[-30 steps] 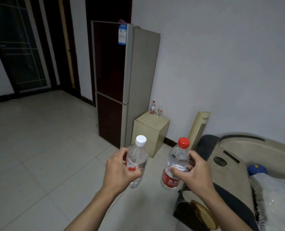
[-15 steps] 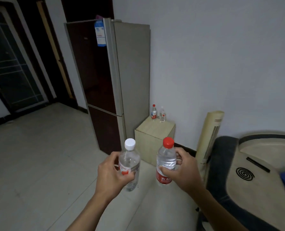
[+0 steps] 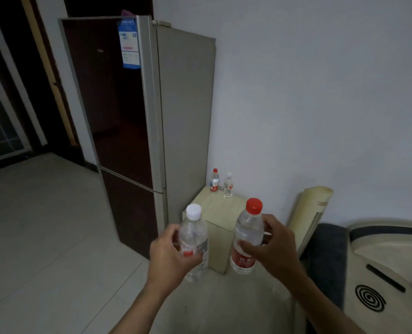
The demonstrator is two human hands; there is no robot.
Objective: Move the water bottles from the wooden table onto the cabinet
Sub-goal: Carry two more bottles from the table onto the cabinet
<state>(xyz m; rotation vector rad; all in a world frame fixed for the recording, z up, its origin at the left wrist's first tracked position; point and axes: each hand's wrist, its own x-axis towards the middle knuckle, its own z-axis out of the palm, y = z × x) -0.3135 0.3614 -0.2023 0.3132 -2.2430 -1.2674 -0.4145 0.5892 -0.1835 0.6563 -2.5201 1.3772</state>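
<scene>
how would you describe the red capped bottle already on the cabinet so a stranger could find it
Find the tall dark-red and silver fridge against the white wall; beside it stands a low pale wooden cabinet. Two small clear plastic bottles stand at the back of its top. The one meant, the red-capped bottle with a red label, is nearer the fridge; its neighbour, the white-capped bottle, has a clearer body.
</scene>
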